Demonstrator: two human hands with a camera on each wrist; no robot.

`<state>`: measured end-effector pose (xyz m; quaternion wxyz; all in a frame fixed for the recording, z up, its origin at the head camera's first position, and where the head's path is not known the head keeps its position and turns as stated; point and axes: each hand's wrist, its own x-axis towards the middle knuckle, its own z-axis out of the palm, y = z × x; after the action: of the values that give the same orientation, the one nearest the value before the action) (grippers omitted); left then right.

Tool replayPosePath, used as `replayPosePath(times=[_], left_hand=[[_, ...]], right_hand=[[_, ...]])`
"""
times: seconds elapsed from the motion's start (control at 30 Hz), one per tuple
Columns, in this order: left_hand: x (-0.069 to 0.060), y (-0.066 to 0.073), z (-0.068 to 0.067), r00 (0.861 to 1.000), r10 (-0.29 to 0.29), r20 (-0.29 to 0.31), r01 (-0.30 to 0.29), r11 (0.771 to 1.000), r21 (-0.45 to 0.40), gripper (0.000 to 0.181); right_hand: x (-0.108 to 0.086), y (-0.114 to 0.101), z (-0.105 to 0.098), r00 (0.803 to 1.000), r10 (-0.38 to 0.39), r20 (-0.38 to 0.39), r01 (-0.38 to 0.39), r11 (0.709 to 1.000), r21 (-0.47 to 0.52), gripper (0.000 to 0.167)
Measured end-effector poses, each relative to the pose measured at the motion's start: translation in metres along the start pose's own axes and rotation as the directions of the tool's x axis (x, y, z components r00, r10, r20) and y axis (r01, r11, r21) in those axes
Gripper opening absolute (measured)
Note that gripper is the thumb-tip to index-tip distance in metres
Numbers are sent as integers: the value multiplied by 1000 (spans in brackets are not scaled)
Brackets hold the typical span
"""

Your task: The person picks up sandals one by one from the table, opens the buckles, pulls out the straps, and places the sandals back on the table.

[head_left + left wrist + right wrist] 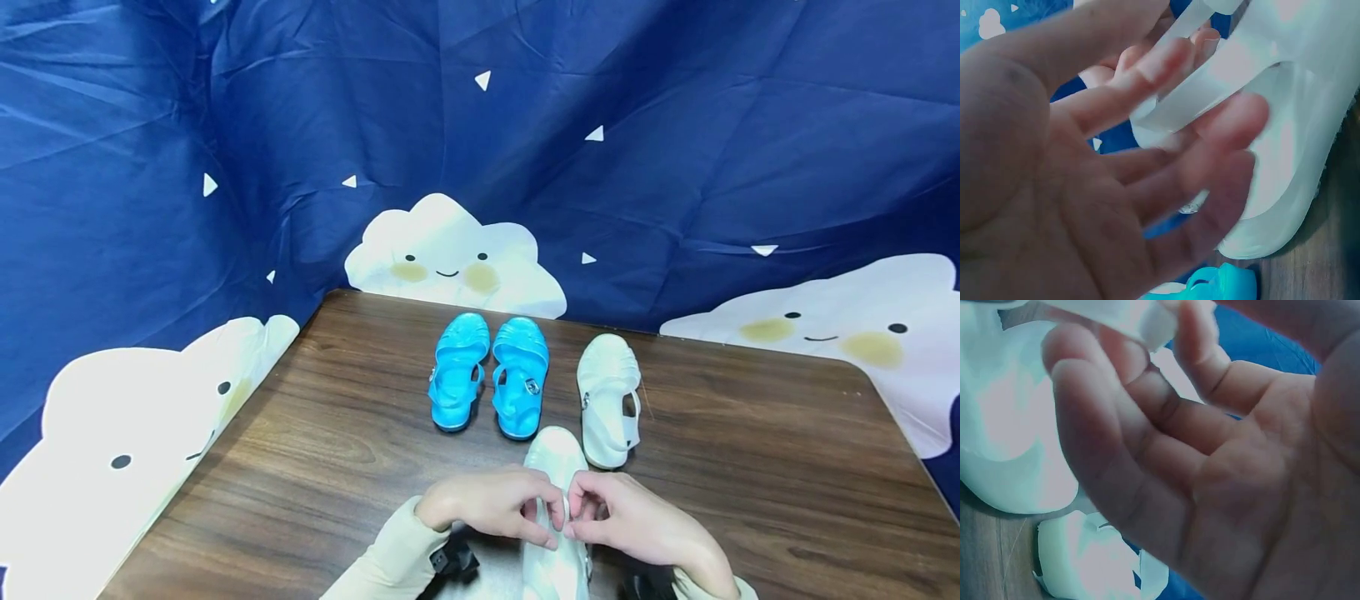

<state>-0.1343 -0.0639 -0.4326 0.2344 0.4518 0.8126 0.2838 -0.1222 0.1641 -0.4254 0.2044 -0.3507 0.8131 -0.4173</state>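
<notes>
A white sandal (553, 454) lies near the table's front edge, toe pointing away from me. Over it, my left hand (504, 503) curls its fingers at the sandal's thin strap (1192, 100); the exact contact of its thumb is hard to see. My right hand (633, 518) pinches the strap's pale end (1155, 326) between thumb and index finger. Both hands' fingertips nearly meet above the sandal. A second white sandal (606, 367) stands just beyond my right hand, with its strap looped at the right side.
Two blue sandals, a left one (461, 342) and a right one (521, 346), stand side by side farther back. All rest on a brown wooden table (337, 442). A dark blue cloth (525, 150) with white clouds hangs behind and beside the table.
</notes>
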Motion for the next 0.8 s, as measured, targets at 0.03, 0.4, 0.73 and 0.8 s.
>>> replayPosePath(times=[0.03,0.4,0.73,0.8], left_hand=[[1,0,0,1000,21,-17,-21,1000,-13,11],[1,-4,-3,991,-5,-132,-4,998,-66,18],[-10,-9,-12,992,-107,-64,105,994,-38,13],[-10,-9,-12,993,-108,-42,106,994,-37,15]], right_hand=[[0,0,0,1000,-2,-7,2,1000,-5,17],[3,5,3,998,40,57,-44,997,65,25],[0,10,3,981,92,169,-117,983,143,20],[-1,10,3,977,99,187,-126,983,137,17]])
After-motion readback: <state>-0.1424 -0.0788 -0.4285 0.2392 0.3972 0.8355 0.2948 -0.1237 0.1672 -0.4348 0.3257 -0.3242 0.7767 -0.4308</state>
